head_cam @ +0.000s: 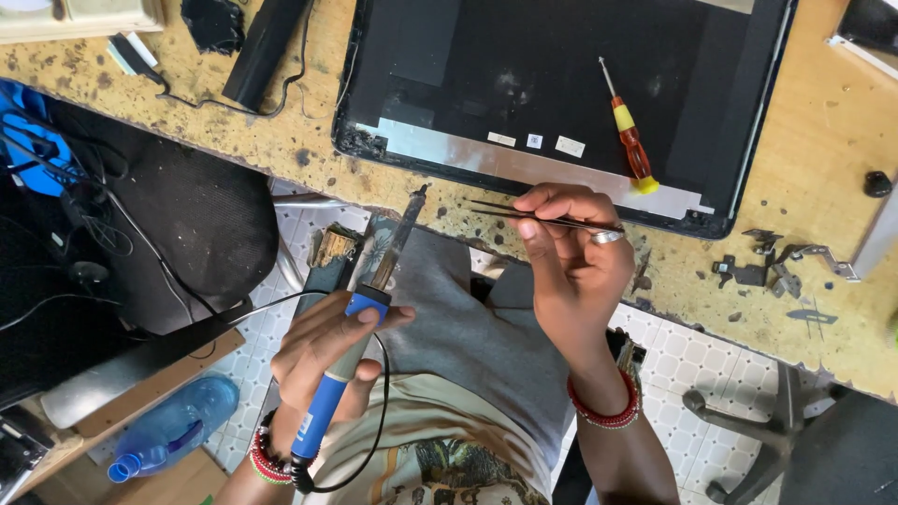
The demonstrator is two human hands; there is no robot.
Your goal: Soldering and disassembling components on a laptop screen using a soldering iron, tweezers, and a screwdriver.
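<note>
My left hand point(323, 341) grips a blue-handled soldering iron point(360, 327) whose dark metal tip points up toward the edge of the wooden bench point(814, 112). My right hand point(571, 252) pinches thin black tweezers point(524, 215), their points aimed left, close to the iron's tip. Both tools hover just below a black laptop lid point(561, 84) lying flat on the bench. A red and yellow screwdriver point(629, 136) rests on that lid. Red bead bracelets circle both wrists.
Small metal hinges and brackets point(776, 262) lie on the bench at the right. A black chair seat point(192, 224) and cables sit at the left, a blue plastic bottle point(168, 430) on the tiled floor, a chair base point(758, 440) at lower right.
</note>
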